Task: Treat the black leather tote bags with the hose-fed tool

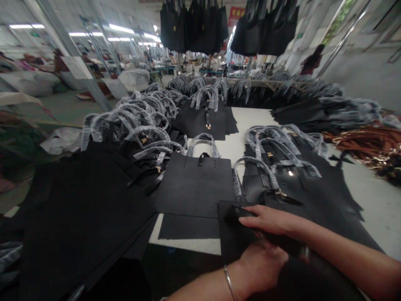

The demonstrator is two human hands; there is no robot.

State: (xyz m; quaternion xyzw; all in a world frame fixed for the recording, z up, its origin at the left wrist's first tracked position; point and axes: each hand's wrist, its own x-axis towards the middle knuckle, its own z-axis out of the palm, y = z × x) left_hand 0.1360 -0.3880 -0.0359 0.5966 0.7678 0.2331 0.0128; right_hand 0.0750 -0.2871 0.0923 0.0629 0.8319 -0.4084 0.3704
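Observation:
My right hand [269, 219] reaches in from the right and pinches a black leather strap [233, 213], whose end shows a small round spot. Just below it, my left hand [261, 265], with a silver bangle at the wrist, is closed; what its fingers hold is hidden. Both hands are over a black bag panel [228, 242] at the table's near edge. A blurred metal fitting [303, 253] shows beside the hands on the right. Beyond them, a black panel with plastic-wrapped handles [194, 184] lies flat on the table.
Stacked black panels [87, 200] with wrapped handles crowd the left. More bag panels [300, 179] lie right on the white table [376, 200], beside brown straps [372, 144] with metal ends. Finished-looking black bags [203, 29] hang above the far end. A person [311, 60] is in the background.

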